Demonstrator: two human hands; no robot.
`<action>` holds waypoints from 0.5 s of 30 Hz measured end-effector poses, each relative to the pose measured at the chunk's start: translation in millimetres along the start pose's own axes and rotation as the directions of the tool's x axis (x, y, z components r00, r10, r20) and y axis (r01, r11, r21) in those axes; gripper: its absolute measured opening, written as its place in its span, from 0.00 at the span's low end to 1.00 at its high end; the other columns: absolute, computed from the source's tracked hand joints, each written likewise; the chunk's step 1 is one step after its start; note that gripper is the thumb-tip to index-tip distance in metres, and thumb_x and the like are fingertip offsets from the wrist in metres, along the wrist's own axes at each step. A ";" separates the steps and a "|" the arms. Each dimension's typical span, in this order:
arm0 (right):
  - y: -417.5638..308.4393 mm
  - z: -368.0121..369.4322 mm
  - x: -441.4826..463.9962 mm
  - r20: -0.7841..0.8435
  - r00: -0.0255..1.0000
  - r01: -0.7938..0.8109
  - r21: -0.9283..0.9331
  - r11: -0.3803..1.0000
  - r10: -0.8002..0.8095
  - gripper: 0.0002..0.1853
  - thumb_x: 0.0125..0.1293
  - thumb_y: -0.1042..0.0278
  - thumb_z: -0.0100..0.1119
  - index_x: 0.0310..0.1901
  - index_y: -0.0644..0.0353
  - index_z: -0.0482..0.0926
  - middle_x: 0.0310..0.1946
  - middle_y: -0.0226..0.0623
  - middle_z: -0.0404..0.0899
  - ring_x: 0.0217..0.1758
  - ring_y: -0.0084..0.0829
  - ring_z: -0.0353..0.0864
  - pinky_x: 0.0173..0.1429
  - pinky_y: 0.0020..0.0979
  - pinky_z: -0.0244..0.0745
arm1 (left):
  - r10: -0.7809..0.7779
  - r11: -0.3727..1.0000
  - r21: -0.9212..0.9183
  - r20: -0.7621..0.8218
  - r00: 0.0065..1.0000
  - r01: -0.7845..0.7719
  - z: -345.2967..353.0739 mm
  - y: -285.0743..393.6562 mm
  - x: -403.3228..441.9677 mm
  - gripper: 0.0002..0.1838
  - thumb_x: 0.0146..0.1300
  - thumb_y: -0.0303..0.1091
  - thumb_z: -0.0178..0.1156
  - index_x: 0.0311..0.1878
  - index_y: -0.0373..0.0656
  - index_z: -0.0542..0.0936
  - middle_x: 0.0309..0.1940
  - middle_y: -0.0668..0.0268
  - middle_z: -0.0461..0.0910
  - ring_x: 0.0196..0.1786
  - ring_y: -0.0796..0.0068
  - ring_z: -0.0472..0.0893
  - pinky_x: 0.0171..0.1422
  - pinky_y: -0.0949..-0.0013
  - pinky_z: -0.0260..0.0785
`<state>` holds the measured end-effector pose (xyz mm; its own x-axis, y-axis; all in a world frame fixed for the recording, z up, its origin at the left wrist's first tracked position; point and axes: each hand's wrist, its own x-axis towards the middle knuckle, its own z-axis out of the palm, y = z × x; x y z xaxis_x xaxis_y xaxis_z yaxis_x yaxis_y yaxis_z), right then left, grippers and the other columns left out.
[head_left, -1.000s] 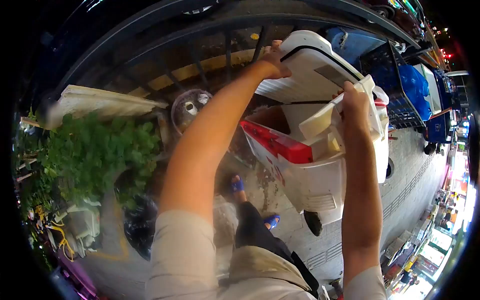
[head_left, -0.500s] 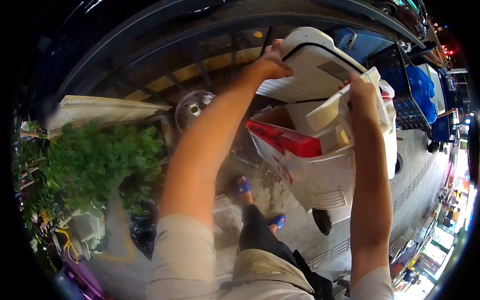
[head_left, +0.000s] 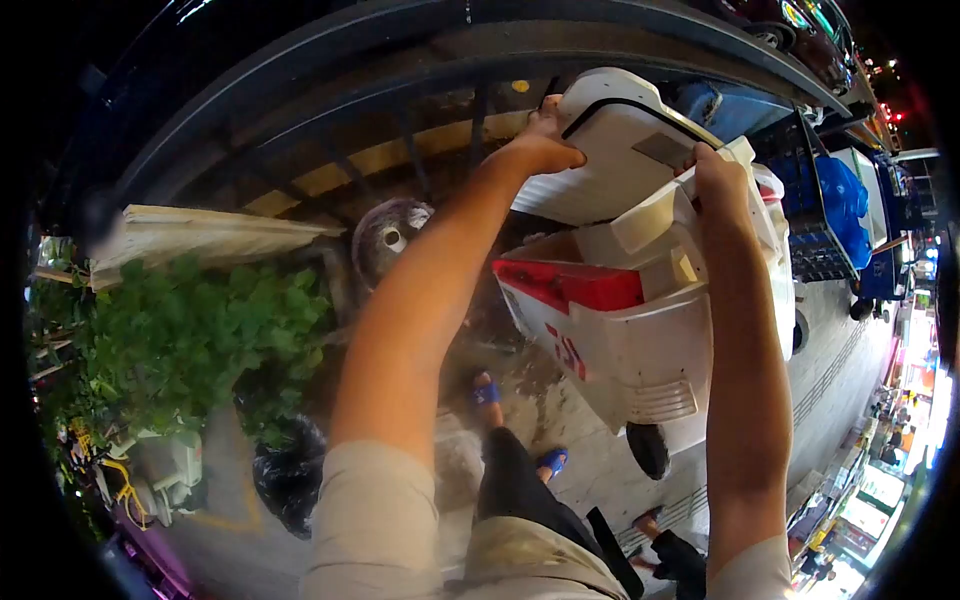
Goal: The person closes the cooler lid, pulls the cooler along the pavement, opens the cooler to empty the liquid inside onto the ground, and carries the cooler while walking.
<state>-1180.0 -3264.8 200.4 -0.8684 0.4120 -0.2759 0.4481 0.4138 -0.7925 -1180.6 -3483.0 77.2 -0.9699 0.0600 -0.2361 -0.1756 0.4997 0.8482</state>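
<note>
A white lid with a black seal along its edge stands tilted up at the far side of a large white plastic bin. My left hand grips its left edge, thumb on the inner face and fingers behind. At the right corner, my right hand is closed on the lid's edge, its fingers partly hidden. Below that hand, cream plastic pieces sit in the bin's open top. A red panel runs along the bin's left side.
Dark metal railing runs behind the bin. A black crate with a blue bag stands to the right. Leafy plants, a white board and a round, speckled container are at left. Another person's leg shows at the bottom.
The lid and both hands sit slightly lower in view, still in contact. The view has shifted a little, and another person's leg and foot have come into sight at the bottom.
</note>
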 end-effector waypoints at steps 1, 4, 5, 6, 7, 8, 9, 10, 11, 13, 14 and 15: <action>-2.5 0.8 0.0 -0.015 1.000 -0.004 -0.056 0.998 0.003 0.13 0.60 0.60 0.56 0.30 0.64 0.80 0.25 0.40 0.81 0.24 0.32 0.79 0.28 0.33 0.73 | 0.001 1.000 0.000 -0.002 1.000 -0.001 3.1 -5.0 4.2 0.59 0.45 0.38 0.71 0.75 0.42 0.43 0.70 0.41 0.59 0.73 0.46 0.61 0.74 0.60 0.58; -7.4 0.5 -8.0 -0.056 0.996 0.056 -0.147 0.988 -0.064 0.21 0.58 0.55 0.58 0.36 0.72 0.80 0.29 0.44 0.80 0.26 0.34 0.79 0.28 0.36 0.72 | 0.021 0.993 -0.115 -0.044 0.999 -0.026 8.5 -10.7 7.3 0.58 0.42 0.36 0.72 0.74 0.52 0.45 0.66 0.41 0.59 0.69 0.43 0.65 0.69 0.58 0.66; -5.2 3.1 -1.2 -0.057 0.996 0.056 -0.143 0.988 -0.065 0.21 0.58 0.55 0.58 0.36 0.72 0.80 0.29 0.44 0.80 0.26 0.34 0.79 0.28 0.36 0.72 | 0.022 0.988 -0.151 -0.022 1.000 -0.025 6.4 -11.9 8.9 0.57 0.42 0.35 0.72 0.74 0.52 0.46 0.65 0.42 0.61 0.68 0.44 0.66 0.68 0.59 0.67; -4.1 8.6 5.4 -0.038 0.996 0.077 -0.083 0.994 -0.080 0.22 0.58 0.55 0.58 0.37 0.72 0.80 0.29 0.45 0.80 0.28 0.34 0.79 0.29 0.37 0.72 | 0.021 0.982 -0.187 0.001 1.000 -0.021 3.2 -11.7 8.7 0.56 0.42 0.34 0.72 0.73 0.53 0.47 0.64 0.43 0.63 0.67 0.46 0.68 0.66 0.59 0.68; -2.0 11.9 10.6 -0.018 0.995 0.096 -0.023 0.995 -0.096 0.23 0.58 0.55 0.58 0.38 0.73 0.80 0.30 0.45 0.80 0.29 0.35 0.79 0.30 0.37 0.73 | 0.021 0.982 -0.185 0.002 1.000 -0.020 1.0 -11.3 7.5 0.56 0.42 0.34 0.72 0.73 0.53 0.47 0.64 0.43 0.63 0.67 0.46 0.68 0.66 0.59 0.68; -0.8 13.0 15.8 -0.017 0.995 0.094 -0.022 0.995 -0.095 0.23 0.58 0.55 0.58 0.38 0.73 0.80 0.30 0.45 0.80 0.29 0.35 0.79 0.30 0.37 0.73 | 0.023 0.982 -0.186 -0.004 1.000 -0.023 -1.2 -11.3 5.8 0.56 0.43 0.33 0.71 0.73 0.48 0.47 0.62 0.46 0.66 0.65 0.50 0.69 0.66 0.62 0.67; -9.7 15.8 10.1 -0.003 0.998 0.062 -0.037 0.997 -0.062 0.21 0.59 0.56 0.58 0.39 0.71 0.80 0.32 0.45 0.80 0.31 0.36 0.80 0.33 0.37 0.74 | 0.025 0.982 -0.186 -0.011 1.000 -0.027 -4.4 -10.8 3.7 0.55 0.45 0.33 0.70 0.74 0.44 0.46 0.61 0.48 0.70 0.64 0.54 0.71 0.66 0.65 0.66; -12.9 16.6 6.8 0.010 1.000 0.026 -0.054 0.998 -0.026 0.20 0.59 0.57 0.59 0.40 0.70 0.81 0.33 0.46 0.81 0.32 0.36 0.81 0.36 0.38 0.75 | 0.022 0.982 -0.185 -0.008 1.000 -0.023 -8.3 -6.0 -5.1 0.55 0.45 0.33 0.70 0.74 0.44 0.46 0.61 0.48 0.70 0.64 0.54 0.71 0.66 0.65 0.66; -14.8 20.3 5.8 0.014 1.000 0.028 -0.052 0.998 -0.028 0.20 0.59 0.57 0.59 0.40 0.70 0.81 0.33 0.46 0.81 0.32 0.36 0.81 0.36 0.38 0.75 | -0.015 0.956 -0.293 0.058 0.998 0.031 -14.2 -1.8 -12.4 0.55 0.45 0.32 0.70 0.74 0.45 0.47 0.60 0.49 0.71 0.64 0.55 0.71 0.66 0.65 0.66; -17.5 27.3 8.5 0.009 0.999 0.040 0.032 0.999 -0.041 0.23 0.58 0.56 0.57 0.39 0.74 0.80 0.32 0.45 0.80 0.30 0.36 0.80 0.32 0.37 0.73 | -0.044 0.915 -0.393 0.123 0.991 0.089 -14.7 -6.0 -9.0 0.54 0.44 0.31 0.70 0.73 0.46 0.47 0.59 0.50 0.71 0.63 0.56 0.71 0.65 0.65 0.65; -20.7 31.8 11.0 0.015 0.999 0.044 0.037 0.998 -0.045 0.23 0.58 0.56 0.57 0.39 0.74 0.80 0.32 0.45 0.80 0.30 0.36 0.80 0.32 0.37 0.73 | -0.034 0.954 -0.295 0.039 0.999 0.045 -10.4 -12.0 -2.5 0.55 0.45 0.31 0.70 0.74 0.46 0.46 0.59 0.50 0.71 0.62 0.55 0.72 0.65 0.65 0.66; -21.6 34.2 16.6 0.012 1.000 0.020 0.000 1.000 -0.020 0.23 0.57 0.55 0.57 0.40 0.74 0.80 0.33 0.45 0.80 0.32 0.36 0.80 0.33 0.37 0.74 | -0.019 0.980 -0.196 -0.038 0.999 0.012 -10.5 -11.4 -4.4 0.56 0.45 0.30 0.70 0.74 0.46 0.46 0.59 0.50 0.71 0.61 0.55 0.73 0.64 0.65 0.66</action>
<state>-1211.3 -3294.7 194.4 -0.8796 0.3939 -0.2666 0.4308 0.4220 -0.7977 -1176.2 -3498.0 73.5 -0.9720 0.0173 -0.2343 -0.2165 0.3211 0.9220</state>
